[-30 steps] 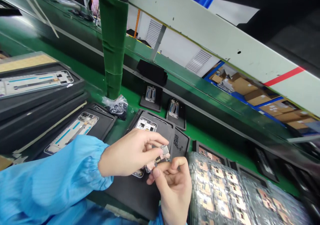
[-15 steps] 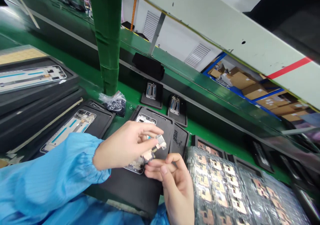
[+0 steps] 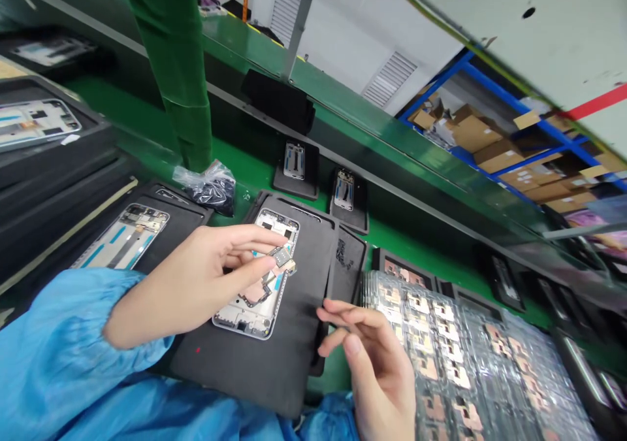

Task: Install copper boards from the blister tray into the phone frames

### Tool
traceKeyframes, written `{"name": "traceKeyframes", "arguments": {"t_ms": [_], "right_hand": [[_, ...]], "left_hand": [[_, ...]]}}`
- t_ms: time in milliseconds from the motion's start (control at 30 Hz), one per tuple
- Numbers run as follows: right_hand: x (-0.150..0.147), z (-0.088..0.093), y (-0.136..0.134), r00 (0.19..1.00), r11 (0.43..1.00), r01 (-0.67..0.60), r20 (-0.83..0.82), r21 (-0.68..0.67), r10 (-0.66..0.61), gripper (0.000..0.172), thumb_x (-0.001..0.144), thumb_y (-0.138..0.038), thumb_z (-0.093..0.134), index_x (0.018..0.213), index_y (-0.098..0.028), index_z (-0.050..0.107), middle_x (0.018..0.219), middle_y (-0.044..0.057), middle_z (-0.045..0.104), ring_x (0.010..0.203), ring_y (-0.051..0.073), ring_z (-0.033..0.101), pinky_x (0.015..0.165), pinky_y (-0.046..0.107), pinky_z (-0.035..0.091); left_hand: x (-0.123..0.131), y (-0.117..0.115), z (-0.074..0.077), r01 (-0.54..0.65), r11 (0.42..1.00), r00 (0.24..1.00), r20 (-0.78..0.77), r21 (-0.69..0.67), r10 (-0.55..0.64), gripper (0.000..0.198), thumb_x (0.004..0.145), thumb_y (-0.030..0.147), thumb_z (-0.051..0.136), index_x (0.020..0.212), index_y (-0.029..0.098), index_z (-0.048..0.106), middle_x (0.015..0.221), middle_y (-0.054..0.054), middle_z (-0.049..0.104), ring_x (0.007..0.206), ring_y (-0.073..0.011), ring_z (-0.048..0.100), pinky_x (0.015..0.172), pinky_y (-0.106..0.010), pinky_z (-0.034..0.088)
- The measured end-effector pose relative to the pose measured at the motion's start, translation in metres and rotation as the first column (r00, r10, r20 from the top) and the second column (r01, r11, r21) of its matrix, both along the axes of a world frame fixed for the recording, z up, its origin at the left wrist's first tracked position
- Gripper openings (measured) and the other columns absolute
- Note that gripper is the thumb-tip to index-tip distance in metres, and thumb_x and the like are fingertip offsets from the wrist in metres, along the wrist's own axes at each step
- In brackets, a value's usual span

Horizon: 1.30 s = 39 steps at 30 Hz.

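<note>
My left hand pinches a small circuit module with a ribbon cable between thumb and fingers. It holds the module just above an open phone frame, which lies face down on a black foam mat. The phone's internals show, and its lower end has a copper-coloured patch. My right hand holds nothing, its fingers apart. It hovers over the mat's right side, next to a plastic-wrapped stack of small boards.
Further phone frames lie on black mats along the green bench, left and far side. A crumpled plastic bag sits by a green-wrapped post. Beyond the bench stand blue shelves with cardboard boxes.
My right hand has let go of the module and moved right, away from my left hand. My left hand keeps the module and has shifted over the phone frame. The whole view has tilted.
</note>
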State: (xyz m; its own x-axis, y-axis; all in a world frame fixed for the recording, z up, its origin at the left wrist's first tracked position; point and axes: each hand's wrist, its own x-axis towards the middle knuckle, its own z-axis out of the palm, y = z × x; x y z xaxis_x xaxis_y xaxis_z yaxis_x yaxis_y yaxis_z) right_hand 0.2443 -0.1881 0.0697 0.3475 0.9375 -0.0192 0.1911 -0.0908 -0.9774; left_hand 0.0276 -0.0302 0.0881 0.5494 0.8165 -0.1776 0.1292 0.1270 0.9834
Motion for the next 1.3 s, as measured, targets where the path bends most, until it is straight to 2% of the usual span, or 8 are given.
{"name": "traceKeyframes", "arguments": {"t_ms": [67, 167, 367, 567, 767, 900, 1100, 1300], "right_hand": [[0.003, -0.003, 0.001, 0.976, 1.000, 0.018, 0.216, -0.018, -0.014, 0.009, 0.105, -0.030, 0.064, 0.108, -0.028, 0.072, 0.100, 0.004, 0.077, 0.080, 0.017, 0.074, 0.070, 0.027, 0.060], [0.000, -0.009, 0.006, 0.845, 1.000, 0.013, 0.534, -0.011, -0.005, 0.007, 0.102, -0.028, 0.067, 0.099, -0.026, 0.073, 0.083, 0.001, 0.070, 0.071, 0.015, 0.067, 0.065, 0.025, 0.054], [-0.015, -0.017, 0.004, 0.630, 0.999, -0.017, 0.776, 0.032, -0.014, 0.013, 0.102, -0.024, 0.068, 0.113, -0.026, 0.072, 0.097, 0.003, 0.068, 0.085, 0.017, 0.069, 0.077, 0.028, 0.056], [-0.019, -0.015, 0.014, 0.646, 0.989, -0.146, 0.755, -0.025, 0.114, 0.013, 0.104, -0.015, 0.058, 0.106, -0.025, 0.066, 0.094, 0.002, 0.063, 0.086, 0.019, 0.064, 0.077, 0.029, 0.054], [-0.021, -0.010, 0.026, 0.628, 0.981, -0.192, 0.764, -0.035, 0.151, 0.020, 0.108, -0.012, 0.042, 0.095, -0.024, 0.052, 0.091, 0.003, 0.056, 0.082, 0.021, 0.056, 0.077, 0.034, 0.049], [-0.020, 0.000, 0.017, 0.692, 0.983, -0.180, 0.715, 0.038, 0.099, 0.021, 0.110, -0.015, 0.040, 0.096, -0.026, 0.051, 0.092, 0.002, 0.056, 0.084, 0.020, 0.056, 0.076, 0.032, 0.047], [-0.025, 0.007, 0.015, 0.691, 0.962, -0.244, 0.718, 0.125, 0.082, 0.017, 0.106, -0.012, 0.050, 0.098, -0.026, 0.053, 0.091, 0.000, 0.060, 0.081, 0.018, 0.062, 0.075, 0.031, 0.050], [-0.041, 0.014, 0.020, 0.829, 0.952, -0.101, 0.554, 0.288, -0.079, 0.016, 0.103, -0.014, 0.053, 0.107, -0.027, 0.061, 0.095, 0.003, 0.065, 0.086, 0.020, 0.064, 0.074, 0.031, 0.051]], "left_hand": [[-0.001, -0.001, -0.002, 0.000, 1.000, 1.000, -0.009, 0.021, 0.001, 0.024, 0.096, 0.031, 0.074, 0.119, 0.030, 0.078, 0.076, 0.006, 0.079, 0.062, -0.0105, 0.075, 0.058, -0.011, 0.060], [-0.002, -0.003, -0.004, -0.012, 0.999, 0.999, -0.045, 0.043, 0.014, 0.023, 0.096, 0.035, 0.074, 0.119, 0.031, 0.078, 0.082, 0.005, 0.081, 0.062, -0.0118, 0.077, 0.058, -0.013, 0.061], [-0.002, -0.009, -0.009, -0.004, 0.991, 0.987, -0.159, 0.136, 0.026, 0.029, 0.101, 0.043, 0.065, 0.125, 0.032, 0.076, 0.088, 0.002, 0.084, 0.066, -0.0160, 0.078, 0.058, -0.020, 0.062], [0.000, -0.012, -0.006, 0.035, 0.978, 0.990, -0.143, 0.205, -0.005, 0.024, 0.104, 0.038, 0.061, 0.124, 0.036, 0.074, 0.072, 0.008, 0.075, 0.063, -0.0127, 0.073, 0.059, -0.018, 0.058], [0.000, -0.024, -0.003, 0.171, 0.812, 0.970, -0.240, 0.557, -0.039, 0.031, 0.108, 0.023, 0.046, 0.112, 0.033, 0.075, 0.131, 0.005, 0.073, 0.124, -0.0159, 0.069, 0.107, -0.023, 0.053], [0.005, -0.038, -0.006, 0.271, 0.743, 0.942, -0.328, 0.612, -0.073, 0.026, 0.106, 0.027, 0.051, 0.118, 0.030, 0.074, 0.138, 0.000, 0.070, 0.130, -0.0227, 0.068, 0.112, -0.033, 0.053], [0.011, -0.049, -0.006, 0.290, 0.744, 0.947, -0.293, 0.602, -0.131, 0.022, 0.104, 0.025, 0.052, 0.099, 0.031, 0.073, 0.132, 0.003, 0.071, 0.121, -0.0216, 0.071, 0.106, -0.029, 0.055], [0.011, -0.043, 0.006, 0.160, 0.842, 0.986, -0.123, 0.516, -0.113, 0.021, 0.100, 0.022, 0.055, 0.090, 0.028, 0.071, 0.108, 0.004, 0.074, 0.100, -0.0151, 0.073, 0.092, -0.020, 0.054]]}}
